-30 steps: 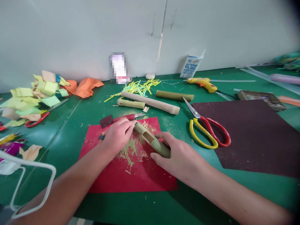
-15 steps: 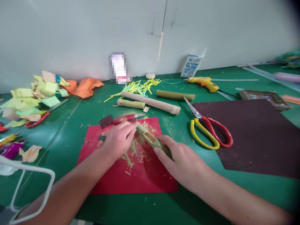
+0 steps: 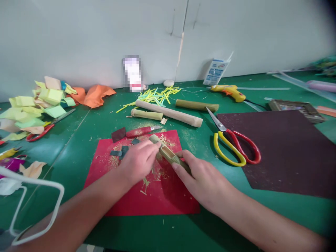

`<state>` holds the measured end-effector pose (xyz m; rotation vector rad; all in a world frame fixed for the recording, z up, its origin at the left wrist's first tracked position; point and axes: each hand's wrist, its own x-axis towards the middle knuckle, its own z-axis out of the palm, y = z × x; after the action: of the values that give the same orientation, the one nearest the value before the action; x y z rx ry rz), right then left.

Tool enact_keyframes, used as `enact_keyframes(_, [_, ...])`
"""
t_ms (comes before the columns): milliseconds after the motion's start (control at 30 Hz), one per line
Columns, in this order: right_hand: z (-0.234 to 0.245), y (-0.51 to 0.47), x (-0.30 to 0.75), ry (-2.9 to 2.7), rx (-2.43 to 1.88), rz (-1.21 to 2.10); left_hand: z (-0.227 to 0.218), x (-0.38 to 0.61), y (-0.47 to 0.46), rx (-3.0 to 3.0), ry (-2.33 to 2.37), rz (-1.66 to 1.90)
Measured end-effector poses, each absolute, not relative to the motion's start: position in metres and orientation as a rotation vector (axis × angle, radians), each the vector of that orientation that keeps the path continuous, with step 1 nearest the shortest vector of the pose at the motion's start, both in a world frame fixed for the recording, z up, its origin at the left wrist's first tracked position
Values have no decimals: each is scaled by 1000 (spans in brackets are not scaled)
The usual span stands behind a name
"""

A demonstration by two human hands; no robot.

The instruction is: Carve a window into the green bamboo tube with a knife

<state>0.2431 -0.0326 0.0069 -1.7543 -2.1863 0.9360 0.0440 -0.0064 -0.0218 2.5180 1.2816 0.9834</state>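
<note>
A short piece of bamboo (image 3: 168, 151) with a rectangular opening cut in its side slants above a red mat (image 3: 118, 203). My right hand (image 3: 201, 175) is closed around its near end. The curled fingers of my left hand (image 3: 140, 157) press on the bamboo near its far end; whatever they pinch, if anything, is hidden. Small dark grey pieces (image 3: 123, 152) and pale shavings (image 3: 145, 185) lie on the mat beside the left hand. Behind them rests a red-handled knife (image 3: 139, 132), near a dark brown square (image 3: 118, 135).
Scissors (image 3: 231, 141) with red and yellow handles lie right of the mat, against a dark sheet (image 3: 288, 154). Behind are a pale stick (image 3: 170, 113), bamboo pieces (image 3: 196, 105), yellow strips (image 3: 152, 98) and a yellow glue gun (image 3: 231, 92). Paper pieces (image 3: 34, 108) pile up at left.
My left hand has moved right along the bamboo's far end, uncovering more of the dark grey pieces. My right hand keeps its hold almost in place.
</note>
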Motion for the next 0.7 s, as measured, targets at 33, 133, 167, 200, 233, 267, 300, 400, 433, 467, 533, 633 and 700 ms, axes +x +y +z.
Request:
enact_keyframes(33, [7, -32, 243, -2185, -1755, 944, -21, 44, -7, 2516, 1276, 974])
enact_keyframes(133, [8, -33, 244, -2186, -1756, 955, -21, 43, -7, 2511, 1324, 1024])
enact_keyframes(167, [8, -33, 244, -2186, -1758, 951, -20, 43, -7, 2516, 1331, 1022])
enact_keyframes(200, [8, -33, 244, -2187, -1759, 950, -20, 43, -7, 2523, 1323, 998])
enact_keyframes(233, [8, -33, 244, -2185, -1759, 951, -20, 43, -7, 2530, 1305, 968])
enact_keyframes(267, [7, -33, 245, -2182, -1758, 956, -20, 44, -8, 2535, 1298, 954])
enact_keyframes(300, [7, -33, 245, -2179, -1756, 959, -21, 45, -8, 2536, 1308, 962])
enact_keyframes(400, [6, -33, 245, -2173, -1754, 960, -21, 46, -9, 2540, 1323, 969])
enact_keyframes(433, [6, -32, 245, -2174, -1751, 959, -21, 46, -9, 2541, 1297, 948])
enact_keyframes(467, [6, -32, 245, -2174, -1748, 959, -21, 45, -9, 2540, 1269, 932])
enact_keyframes(533, [7, -32, 245, -2168, -1748, 962, -22, 44, -7, 2533, 1265, 970])
enact_keyframes(633, [8, -32, 245, -2165, -1768, 959, -21, 42, -5, 2532, 1318, 991])
enact_keyframes(700, [8, -32, 245, -2174, -1769, 959, -21, 42, -5, 2541, 1288, 941])
